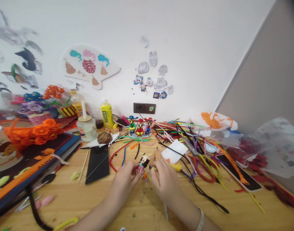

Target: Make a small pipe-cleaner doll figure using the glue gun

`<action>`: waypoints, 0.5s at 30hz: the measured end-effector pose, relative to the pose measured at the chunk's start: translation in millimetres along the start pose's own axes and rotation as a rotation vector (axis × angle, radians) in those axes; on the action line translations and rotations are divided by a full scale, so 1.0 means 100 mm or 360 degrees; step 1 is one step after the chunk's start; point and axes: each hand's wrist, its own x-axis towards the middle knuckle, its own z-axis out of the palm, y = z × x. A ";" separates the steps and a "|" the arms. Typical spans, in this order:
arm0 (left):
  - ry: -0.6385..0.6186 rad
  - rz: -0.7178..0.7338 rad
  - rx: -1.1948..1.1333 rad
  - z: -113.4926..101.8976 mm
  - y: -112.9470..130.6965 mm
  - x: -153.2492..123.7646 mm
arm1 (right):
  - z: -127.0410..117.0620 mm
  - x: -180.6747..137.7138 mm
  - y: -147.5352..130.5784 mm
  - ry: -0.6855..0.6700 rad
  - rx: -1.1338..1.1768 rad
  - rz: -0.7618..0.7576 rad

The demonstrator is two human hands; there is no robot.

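My left hand (127,176) is closed, its thumb and fingers pinching a small figurine (143,163) with black hair, a pale head and a pink and teal body. Close to the figurine's right side, my right hand (166,179) curls around a slim tool whose dark tip (151,167) pokes out past the thumb. A yellow handle (177,167) shows behind the right hand; whether it belongs to the same tool I cannot tell. Under that wrist a pale strip (166,212) lies on the table.
Three colourful figurines (139,128) stand on a small tray at the back. Pipe cleaners (171,128), scissors (204,171) and a white card (175,151) crowd the right. To the left lie a black phone (97,165), a glass jar (86,129) and books (38,171).
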 end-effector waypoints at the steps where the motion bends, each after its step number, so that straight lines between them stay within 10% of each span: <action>1: -0.0002 0.0000 0.0003 0.00 0.00 0.00 | 0.00 0.00 0.00 -0.0010 0.0000 0.0013; 15: -0.0020 -0.0080 -0.0087 0.00 0.02 -0.01 | 0.02 0.00 0.01 -0.0165 0.0841 0.0352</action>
